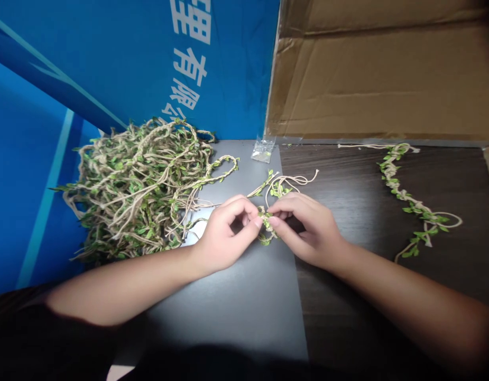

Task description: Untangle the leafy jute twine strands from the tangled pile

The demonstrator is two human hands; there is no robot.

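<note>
Between my hands is a braided cord garland (267,225) of beige strands with small green leaves. My left hand (233,228) pinches it from the left with thumb and forefinger. From the right, my right hand (303,225) grips the same garland, fingertips close to the left ones. Its loose cord ends (294,181) lie on the table beyond my hands. Part of the garland is hidden by my fingers. Left of my left hand rises a big tangled heap of leafy braided garlands (145,185).
Another leafy garland (403,196) lies stretched on the dark table (347,317) at right. A small clear plastic bag (263,150) rests on the grey surface (236,312). Behind stand a cardboard box (379,74) and a blue panel with white characters (228,79).
</note>
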